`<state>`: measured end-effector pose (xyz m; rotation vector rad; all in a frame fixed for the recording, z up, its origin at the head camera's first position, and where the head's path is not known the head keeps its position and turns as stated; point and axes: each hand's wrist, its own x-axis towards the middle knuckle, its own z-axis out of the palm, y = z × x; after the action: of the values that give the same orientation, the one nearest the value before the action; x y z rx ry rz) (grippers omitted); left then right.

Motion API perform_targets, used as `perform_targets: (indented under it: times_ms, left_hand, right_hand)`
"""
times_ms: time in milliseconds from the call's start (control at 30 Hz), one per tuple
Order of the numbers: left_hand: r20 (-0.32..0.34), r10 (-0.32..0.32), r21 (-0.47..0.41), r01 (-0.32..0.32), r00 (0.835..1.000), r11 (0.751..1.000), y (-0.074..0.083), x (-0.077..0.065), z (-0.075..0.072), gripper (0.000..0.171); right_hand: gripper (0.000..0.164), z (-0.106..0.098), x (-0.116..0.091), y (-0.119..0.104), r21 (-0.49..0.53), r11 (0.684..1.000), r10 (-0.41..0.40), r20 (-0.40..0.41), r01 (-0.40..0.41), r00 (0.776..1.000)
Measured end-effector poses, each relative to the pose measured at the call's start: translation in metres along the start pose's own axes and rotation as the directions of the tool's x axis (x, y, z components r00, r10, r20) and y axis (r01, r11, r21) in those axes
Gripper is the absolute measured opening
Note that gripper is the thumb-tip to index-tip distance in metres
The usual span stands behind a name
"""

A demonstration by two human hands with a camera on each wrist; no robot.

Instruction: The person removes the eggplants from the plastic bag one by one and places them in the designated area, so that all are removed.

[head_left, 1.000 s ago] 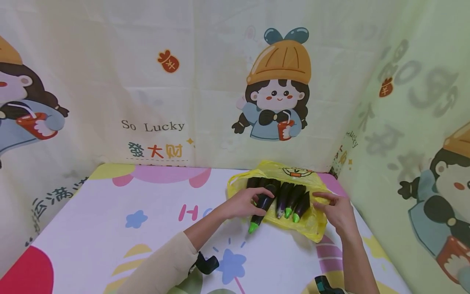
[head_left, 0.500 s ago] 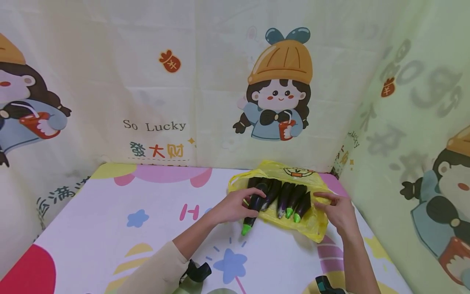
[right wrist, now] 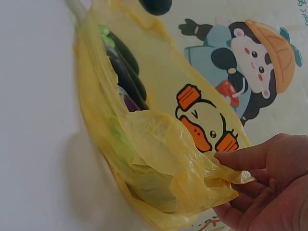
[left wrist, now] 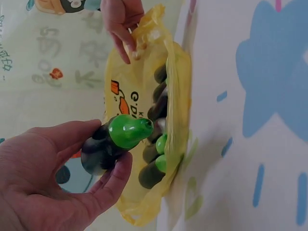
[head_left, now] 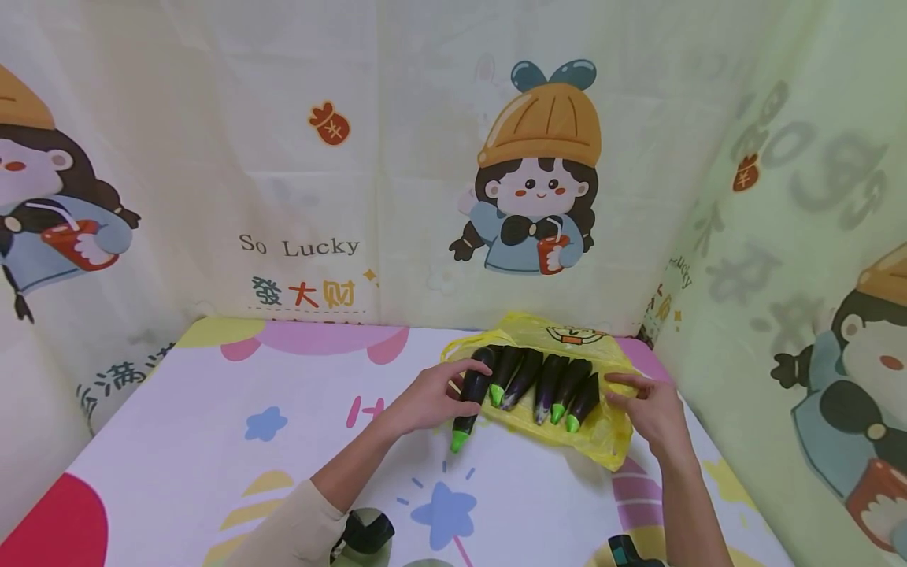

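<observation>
My left hand [head_left: 434,396] grips a dark eggplant [head_left: 473,387] around its middle, thumb on one side and fingers on the other. In the left wrist view the eggplant's bright green cap [left wrist: 131,131] points toward the camera. It is at the left side of the mouth of a yellow plastic bag [head_left: 517,327]. Several more eggplants [head_left: 569,387] lie side by side in the bag, most of their green ends facing me. At the bag's right edge, my right hand [head_left: 655,405] pinches the thin plastic between thumb and fingers, as the right wrist view shows.
Beneath the bag is a white tabletop [head_left: 319,457] printed with colourful shapes. A cartoon-printed cloth [head_left: 418,157] hangs behind the table, and another stretch of cloth [head_left: 723,291] closes off the right side, near the right hand.
My left hand has moved left with the eggplant, toward the bag's left edge. More eggplants in the bag now show. The right hand has stayed in place on the bag.
</observation>
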<state>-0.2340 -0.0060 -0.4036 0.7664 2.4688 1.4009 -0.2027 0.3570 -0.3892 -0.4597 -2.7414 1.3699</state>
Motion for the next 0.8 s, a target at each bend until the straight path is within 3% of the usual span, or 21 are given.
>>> perform_targets:
  times_ms: [300, 800]
  left_hand:
    - [-0.079, -0.029, -0.024, 0.027, 0.996, 0.999, -0.008, -0.010, -0.015, 0.051]
    - [-0.168, -0.064, -0.064, 0.053, 0.984, 0.996, -0.025, -0.011, -0.031, 0.052]
  right_hand:
    - [0.043, 0.000, -0.001, 0.000, -0.006, 1.000, -0.005, -0.001, 0.005, 1.000]
    - [0.043, 0.001, 0.000, 0.000, -0.012, 1.000, -0.008, 0.011, 0.008, 1.000]
